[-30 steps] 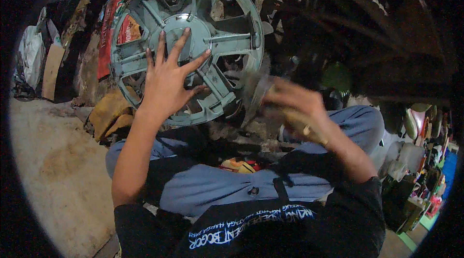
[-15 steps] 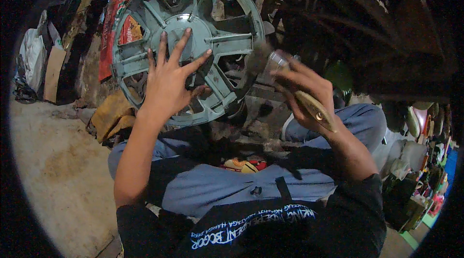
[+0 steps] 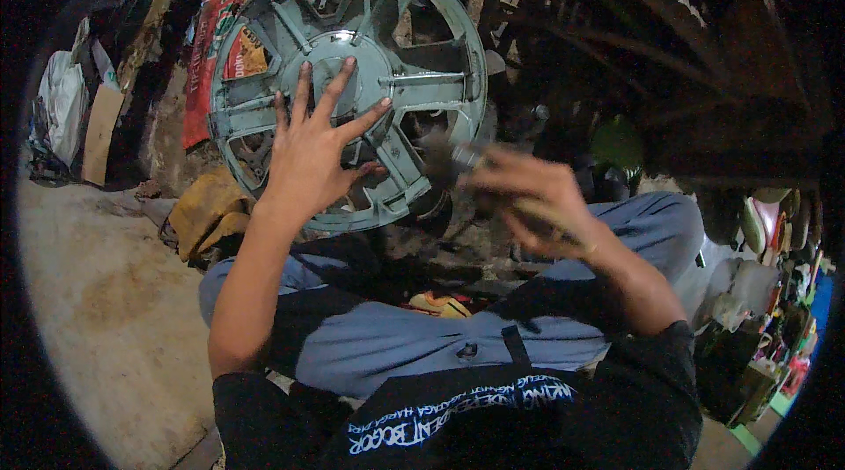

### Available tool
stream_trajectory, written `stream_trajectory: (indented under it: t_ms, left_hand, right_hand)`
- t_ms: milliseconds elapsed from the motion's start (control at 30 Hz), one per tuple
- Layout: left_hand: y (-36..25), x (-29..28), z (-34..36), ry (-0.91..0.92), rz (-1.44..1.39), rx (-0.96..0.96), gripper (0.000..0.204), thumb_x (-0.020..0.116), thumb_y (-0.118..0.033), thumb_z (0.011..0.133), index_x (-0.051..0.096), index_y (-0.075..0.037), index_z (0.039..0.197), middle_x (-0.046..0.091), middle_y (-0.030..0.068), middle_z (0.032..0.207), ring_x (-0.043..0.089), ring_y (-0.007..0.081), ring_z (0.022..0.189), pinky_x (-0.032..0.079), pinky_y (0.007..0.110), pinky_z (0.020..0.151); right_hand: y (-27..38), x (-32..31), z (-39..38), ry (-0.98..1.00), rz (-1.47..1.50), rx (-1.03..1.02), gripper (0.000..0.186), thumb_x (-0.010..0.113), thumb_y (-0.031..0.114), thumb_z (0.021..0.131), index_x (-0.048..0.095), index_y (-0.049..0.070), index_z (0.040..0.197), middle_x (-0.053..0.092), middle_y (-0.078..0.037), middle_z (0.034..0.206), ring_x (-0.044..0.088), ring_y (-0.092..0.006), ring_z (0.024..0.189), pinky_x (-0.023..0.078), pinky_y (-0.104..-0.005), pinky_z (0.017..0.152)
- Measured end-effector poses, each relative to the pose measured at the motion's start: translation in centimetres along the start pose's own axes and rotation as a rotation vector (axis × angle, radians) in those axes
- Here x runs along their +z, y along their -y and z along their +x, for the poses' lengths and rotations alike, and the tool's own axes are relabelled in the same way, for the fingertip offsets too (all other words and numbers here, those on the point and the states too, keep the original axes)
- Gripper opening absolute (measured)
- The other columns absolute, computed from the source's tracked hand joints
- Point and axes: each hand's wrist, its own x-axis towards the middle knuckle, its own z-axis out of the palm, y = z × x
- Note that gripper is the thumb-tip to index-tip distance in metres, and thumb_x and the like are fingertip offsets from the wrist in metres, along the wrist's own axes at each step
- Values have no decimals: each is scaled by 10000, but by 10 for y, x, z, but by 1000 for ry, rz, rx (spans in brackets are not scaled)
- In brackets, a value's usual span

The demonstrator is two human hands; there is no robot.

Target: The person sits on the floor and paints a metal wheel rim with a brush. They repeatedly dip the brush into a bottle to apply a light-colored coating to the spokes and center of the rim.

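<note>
A large grey-green spoked wheel rim or cover, smudged with dark grime, lies face up before me. My left hand rests on its hub and lower-left spokes, fingers spread, gripping nothing. Just beyond the rim's lower-right edge, my right hand is closed on a brush with a metal ferrule and pale wooden handle. Motion blurs this hand and the brush's dark head, so whether it touches the rim is unclear.
My crossed legs lie below the rim. Left are a yellow-brown crumpled item, red sheet, cardboard piece and white bag. Dark timbers fill the upper right; cluttered goods line the far right.
Since half a second ago my right hand has swung down and left with the brush. The rim and my left hand sit slightly further right in view, otherwise alike.
</note>
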Motion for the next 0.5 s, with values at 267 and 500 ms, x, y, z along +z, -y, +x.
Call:
stream_trajectory:
  t_ms: [267,500]
  left_hand:
    - [0,2,2,-16,4,4,824,892,-409,726,565,-439,1481,193,48,1737,139,508,1564,280,656,1223]
    - [-1,0,1,-8,-3,-17,851,906,-321,712,563,-447,1480,194,50,1737,145,508,1563,280,655,1225]
  right_hand:
    - [18,-5,9,44,68,-73,553,589,-84,741,735,74,1251,624,-260,1392,653,-417,1246,498,-433,1072]
    - [-3,-3,5,-127,-184,29,519,607,-89,720,743,89,1188,581,-287,1437,674,-417,1204,526,-386,995]
